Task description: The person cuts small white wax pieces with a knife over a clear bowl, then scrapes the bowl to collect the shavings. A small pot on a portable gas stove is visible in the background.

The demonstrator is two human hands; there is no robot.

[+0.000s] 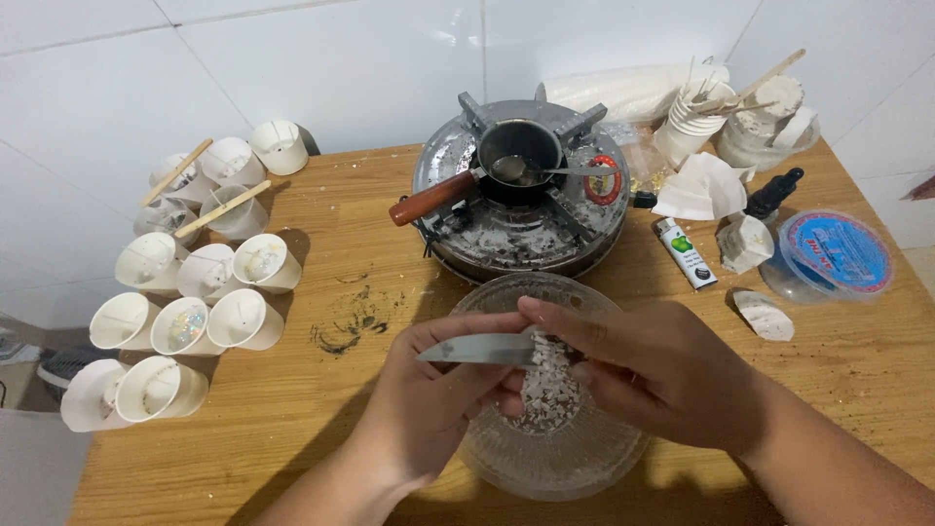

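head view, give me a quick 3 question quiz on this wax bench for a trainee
1. True or false: the knife is held over the glass bowl.
2. What lies in the small pot on the burner: A a spoon, B a lighter, C a cup?
3. On which side of the table do the white cups stand?

Key: 1 true. 2 A. 3 The person's left.

Left of the hands point(545, 375) lie about twelve white cups point(243, 319), two with sticks point(222, 208) across. Under the hands sits one glass bowl point(555, 458); one knife point(482, 349) is between them. Beyond them are one stove point(521, 229), one pot point(519, 156), one lighter point(684, 252) and one dropper bottle point(774, 192).
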